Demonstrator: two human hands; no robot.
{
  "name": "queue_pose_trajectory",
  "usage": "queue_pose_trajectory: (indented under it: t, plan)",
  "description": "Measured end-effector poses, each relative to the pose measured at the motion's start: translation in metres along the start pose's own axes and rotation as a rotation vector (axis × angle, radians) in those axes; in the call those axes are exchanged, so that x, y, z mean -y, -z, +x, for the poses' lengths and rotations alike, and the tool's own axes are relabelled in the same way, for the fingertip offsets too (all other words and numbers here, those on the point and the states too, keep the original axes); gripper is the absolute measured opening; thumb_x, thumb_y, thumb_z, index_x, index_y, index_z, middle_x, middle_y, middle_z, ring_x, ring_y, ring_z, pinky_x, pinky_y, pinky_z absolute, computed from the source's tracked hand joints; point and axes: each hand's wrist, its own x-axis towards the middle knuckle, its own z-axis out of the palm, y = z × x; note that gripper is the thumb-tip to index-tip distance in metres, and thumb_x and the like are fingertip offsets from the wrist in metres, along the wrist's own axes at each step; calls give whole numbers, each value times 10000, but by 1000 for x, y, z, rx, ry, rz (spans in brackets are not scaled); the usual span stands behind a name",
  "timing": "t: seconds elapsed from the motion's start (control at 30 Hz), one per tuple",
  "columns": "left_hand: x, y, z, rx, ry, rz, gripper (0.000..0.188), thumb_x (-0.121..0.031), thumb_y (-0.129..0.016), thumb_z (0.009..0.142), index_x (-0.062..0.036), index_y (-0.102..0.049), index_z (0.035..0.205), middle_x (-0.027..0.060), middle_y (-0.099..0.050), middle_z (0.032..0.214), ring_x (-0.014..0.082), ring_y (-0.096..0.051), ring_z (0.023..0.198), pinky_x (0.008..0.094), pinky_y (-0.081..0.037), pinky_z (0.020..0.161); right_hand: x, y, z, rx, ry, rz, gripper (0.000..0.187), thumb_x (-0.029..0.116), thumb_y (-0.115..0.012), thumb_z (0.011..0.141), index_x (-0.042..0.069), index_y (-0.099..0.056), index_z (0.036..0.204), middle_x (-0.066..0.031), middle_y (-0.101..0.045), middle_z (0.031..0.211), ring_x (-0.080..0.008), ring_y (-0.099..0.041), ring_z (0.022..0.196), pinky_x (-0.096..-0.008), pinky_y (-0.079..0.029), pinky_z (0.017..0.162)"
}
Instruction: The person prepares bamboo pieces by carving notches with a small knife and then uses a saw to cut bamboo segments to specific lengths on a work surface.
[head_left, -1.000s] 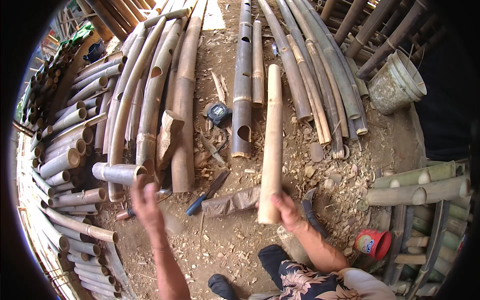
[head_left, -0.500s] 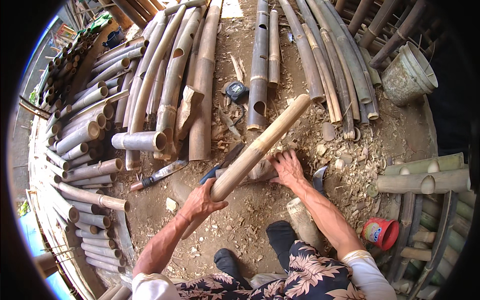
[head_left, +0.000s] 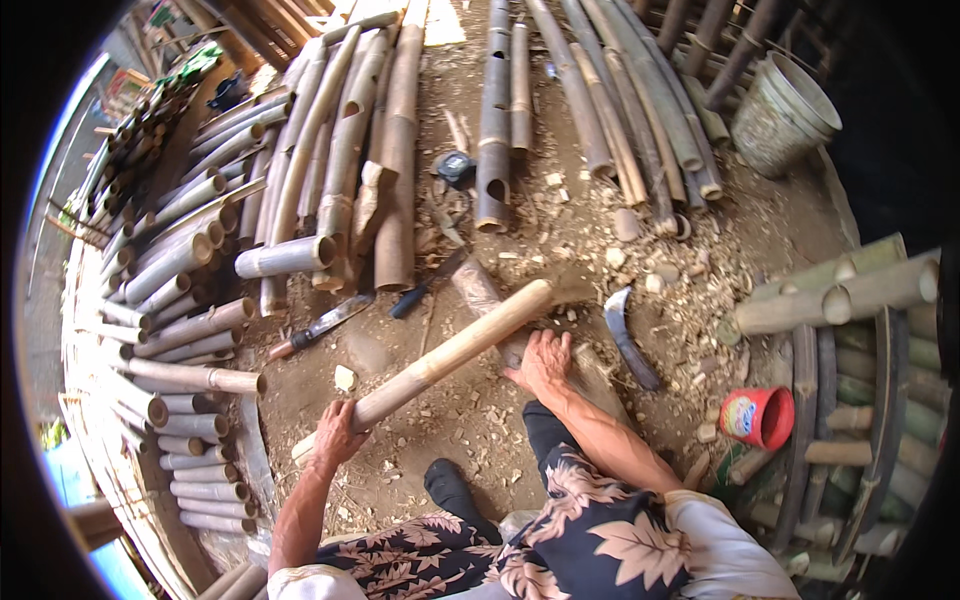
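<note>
My left hand (head_left: 340, 432) is closed around a pale, peeled bamboo pole (head_left: 440, 358), close to its lower left end. The pole slants up to the right and passes over a short wooden block (head_left: 478, 290) on the ground. At the block's near end, my right hand (head_left: 545, 362) is closed on it, though the fingertips are partly hidden. A curved blade with a dark handle (head_left: 630, 340) lies right of that hand. Left of the pole rest a wooden-handled machete (head_left: 322, 326) and a knife with a dark blue handle (head_left: 410, 302).
Bamboo poles (head_left: 400, 150) lie beyond, with a black tape measure (head_left: 456, 170) among them. Stacked bamboo (head_left: 190, 330) fills the left. A dirty bucket (head_left: 785, 115), a red container (head_left: 757, 417) and a bamboo rack (head_left: 830, 310) stand right. Wood chips cover the dirt floor.
My left hand has moved down and left with the pole, which lies at a flatter slant. The wooden block has swung round under my right hand, which has come nearer. The view has shifted.
</note>
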Motion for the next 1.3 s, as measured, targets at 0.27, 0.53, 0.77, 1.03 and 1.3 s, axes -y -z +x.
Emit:
queue_pose_trajectory:
  t: [0.27, 0.53, 0.77, 1.03, 1.3]
  plan:
    - [30, -48, -1, 152, 131, 283, 675, -247, -830, 686, -58, -491, 1238, 163, -530, 1202, 367, -535, 1143, 490, -482, 919, -99, 26, -52, -102, 57, -40, 1130, 643, -819, 577, -24, -393, 1383, -210, -393, 1380, -373, -361, 1299, -562, -195, 1149]
    - [-100, -45, 54, -22, -157, 12, 747, -220, -788, 725, -75, -420, 1358, 179, -569, 1172, 367, -563, 1101, 453, -474, 923, -144, -13, -205, -56, -551, 440, 1024, 475, -816, 693, 22, -294, 1449, -250, -434, 1314, -400, -453, 1206, -514, -403, 1007]
    - [-160, -17, 75, 44, -112, 0, 640, -187, -787, 724, -144, -474, 1281, 171, -608, 1152, 379, -584, 1107, 468, -490, 888, -206, -11, -218, -500, -609, 548, 959, 348, -820, 729, 1, -302, 1457, -252, -419, 1343, -432, -409, 1241, -512, -386, 1021]
    - [-147, -34, 78, -13, -62, 17, 615, -164, -782, 719, -129, -479, 1253, 181, -601, 1127, 387, -584, 1082, 470, -485, 906, -107, 5, -87, -328, 8, 346, 1150, 542, -812, 673, 30, -212, 1511, -252, -377, 1423, -385, -411, 1274, -533, -362, 1090]
    - [-168, -23, 84, 52, -74, 59, 693, -180, -797, 720, -121, -452, 1317, 175, -593, 1197, 385, -576, 1118, 477, -498, 901, -92, -4, -85, -45, -51, 385, 867, 551, -728, 759, -19, -438, 1345, -190, -489, 1212, -355, -443, 1187, -507, -401, 973]
